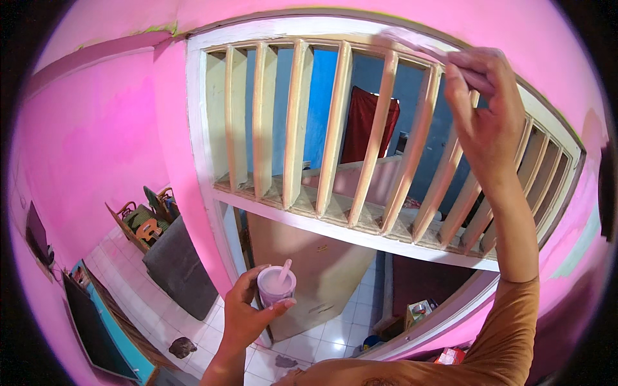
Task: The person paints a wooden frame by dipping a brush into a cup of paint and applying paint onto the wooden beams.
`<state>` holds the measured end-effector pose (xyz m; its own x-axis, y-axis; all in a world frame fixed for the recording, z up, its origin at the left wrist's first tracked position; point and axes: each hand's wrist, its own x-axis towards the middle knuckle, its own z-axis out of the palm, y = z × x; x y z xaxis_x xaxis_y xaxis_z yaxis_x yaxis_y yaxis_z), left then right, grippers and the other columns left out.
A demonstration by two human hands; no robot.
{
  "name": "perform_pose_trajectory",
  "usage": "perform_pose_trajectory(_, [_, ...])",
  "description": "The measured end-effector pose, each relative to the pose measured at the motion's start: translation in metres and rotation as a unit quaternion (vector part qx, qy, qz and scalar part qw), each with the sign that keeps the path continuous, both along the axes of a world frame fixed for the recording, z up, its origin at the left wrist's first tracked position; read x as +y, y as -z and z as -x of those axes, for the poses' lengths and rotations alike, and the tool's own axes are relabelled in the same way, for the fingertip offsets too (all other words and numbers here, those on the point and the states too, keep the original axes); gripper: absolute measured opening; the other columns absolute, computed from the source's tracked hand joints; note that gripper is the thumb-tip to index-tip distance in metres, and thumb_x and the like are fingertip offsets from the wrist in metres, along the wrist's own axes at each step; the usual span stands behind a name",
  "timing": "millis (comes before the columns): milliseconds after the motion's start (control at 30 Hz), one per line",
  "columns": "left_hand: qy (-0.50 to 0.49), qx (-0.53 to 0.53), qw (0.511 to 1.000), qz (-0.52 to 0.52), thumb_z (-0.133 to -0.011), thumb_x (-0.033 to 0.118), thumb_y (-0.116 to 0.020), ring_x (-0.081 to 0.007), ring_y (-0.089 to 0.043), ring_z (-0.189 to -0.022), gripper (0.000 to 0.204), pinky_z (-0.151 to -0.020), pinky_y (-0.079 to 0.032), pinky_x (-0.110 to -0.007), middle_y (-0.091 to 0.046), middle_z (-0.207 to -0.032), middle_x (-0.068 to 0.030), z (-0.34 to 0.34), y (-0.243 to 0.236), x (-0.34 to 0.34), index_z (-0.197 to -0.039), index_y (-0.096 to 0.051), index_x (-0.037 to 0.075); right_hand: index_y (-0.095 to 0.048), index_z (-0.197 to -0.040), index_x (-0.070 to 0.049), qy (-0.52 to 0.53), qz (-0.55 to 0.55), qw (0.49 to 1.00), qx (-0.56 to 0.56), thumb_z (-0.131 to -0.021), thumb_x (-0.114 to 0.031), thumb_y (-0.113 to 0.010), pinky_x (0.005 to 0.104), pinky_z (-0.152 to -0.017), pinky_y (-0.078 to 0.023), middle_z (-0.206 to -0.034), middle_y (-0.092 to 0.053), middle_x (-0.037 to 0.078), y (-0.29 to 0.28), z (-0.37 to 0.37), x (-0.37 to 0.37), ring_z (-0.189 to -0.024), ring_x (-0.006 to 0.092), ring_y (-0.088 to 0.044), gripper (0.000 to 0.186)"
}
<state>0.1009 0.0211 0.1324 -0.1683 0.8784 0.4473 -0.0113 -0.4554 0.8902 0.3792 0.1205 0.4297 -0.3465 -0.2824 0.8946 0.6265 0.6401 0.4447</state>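
My left hand (251, 302) grips a small cup (277, 293) of pale paint low in the view, with a light stick (284, 273) standing in it. High on the right, my right hand (484, 109) has its fingers closed round a slim brush (428, 51), held against or just in front of the upper rail of a white wooden vent frame (302, 26). The brush's tip is too faint to tell clearly. Below that rail run several cream vertical slats (331, 128), with a blue room and a dark red cloth (370, 125) seen behind them.
A door (302, 270) stands open below the frame. Pink walls (96, 128) surround it. At lower left are a grey sofa-like block (180, 270), wooden chairs (148, 219) and a screen (90, 321) on a blue cabinet. Boxes (418, 312) sit beyond the doorway.
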Motion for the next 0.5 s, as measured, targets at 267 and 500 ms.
perform_pose_trajectory(267, [0.026,-0.014,1.000,0.007,-0.072,0.009,-0.092,-0.0210,-0.064,-0.114,0.070,-0.103,-0.049,-0.036,-0.066,-0.120,-0.0136,-0.015,0.009,0.002,-0.130,-0.056,-0.005,-0.060,-0.108,0.002,-0.026,0.016,0.998,-0.051,-0.094,-0.002,-0.068,0.0273,-0.081,-0.058,-0.104,-0.065,0.009,-0.011,0.039,0.023,-0.094,0.0154,-0.070,0.016])
perform_pose_trajectory(500, [0.026,-0.018,0.999,0.017,-0.071,0.008,-0.092,-0.0208,-0.063,-0.115,0.070,-0.103,-0.048,-0.036,-0.066,-0.121,-0.0139,-0.015,0.014,-0.001,-0.130,-0.056,-0.004,-0.061,-0.105,0.000,0.012,0.030,0.999,0.020,-0.092,-0.006,-0.070,0.0287,-0.072,-0.057,-0.100,-0.066,0.011,-0.006,-0.026,0.000,-0.083,0.0216,-0.073,0.017])
